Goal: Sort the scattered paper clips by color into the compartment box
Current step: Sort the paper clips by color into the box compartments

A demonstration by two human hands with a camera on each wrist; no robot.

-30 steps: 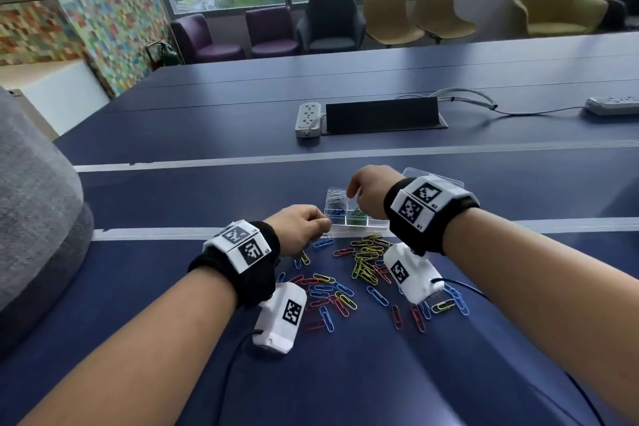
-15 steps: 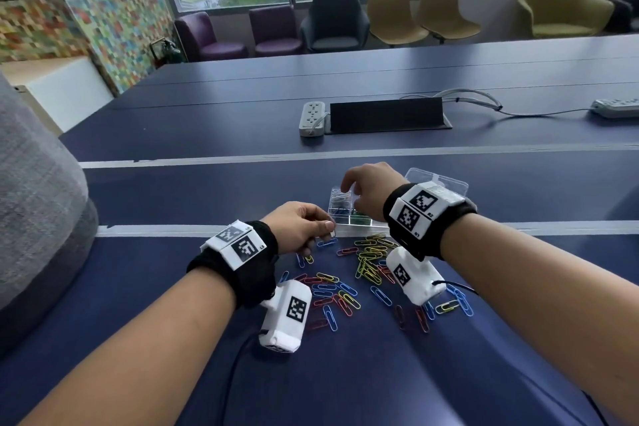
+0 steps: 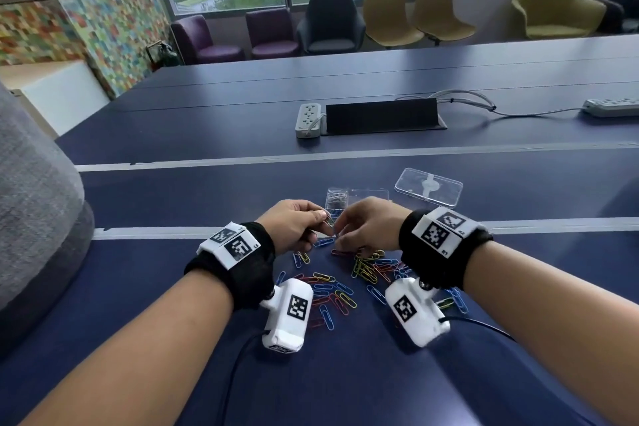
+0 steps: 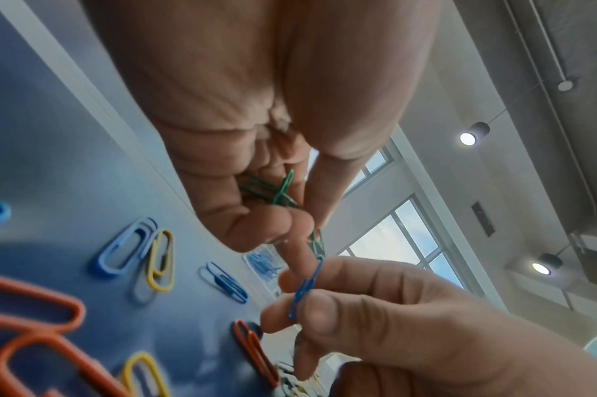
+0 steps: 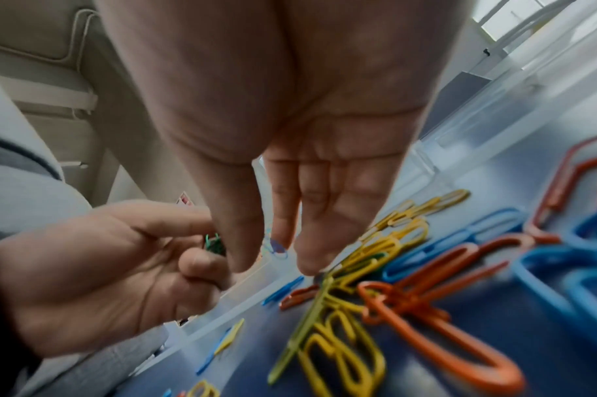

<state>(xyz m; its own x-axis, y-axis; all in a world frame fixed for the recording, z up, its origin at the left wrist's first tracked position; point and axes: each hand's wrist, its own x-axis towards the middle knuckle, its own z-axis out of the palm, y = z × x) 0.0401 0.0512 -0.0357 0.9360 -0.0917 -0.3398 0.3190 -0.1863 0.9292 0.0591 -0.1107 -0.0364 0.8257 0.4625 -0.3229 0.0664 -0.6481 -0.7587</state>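
Both hands meet just in front of the clear compartment box [image 3: 370, 191]. My left hand [image 3: 323, 221] holds several green paper clips [image 4: 269, 190] in its curled fingers and pinches one more green clip [image 4: 318, 241] at the fingertips. My right hand [image 3: 340, 235] pinches a blue paper clip [image 4: 303, 287] between thumb and forefinger, its end touching that green clip. Whether the two are linked I cannot tell. Loose red, blue, yellow and green clips [image 3: 345, 282] lie scattered on the dark blue table [image 3: 380, 373] below both wrists.
The box's clear lid [image 3: 428, 187] lies to the right behind the box. Two white tape lines cross the table. Further back stand a power strip [image 3: 308, 120] and a black cable flap [image 3: 382, 116]. A grey cushion [image 3: 31, 211] fills the left edge.
My right hand has come back from over the box to meet the left hand. The left hand has risen slightly off the table with its clips.
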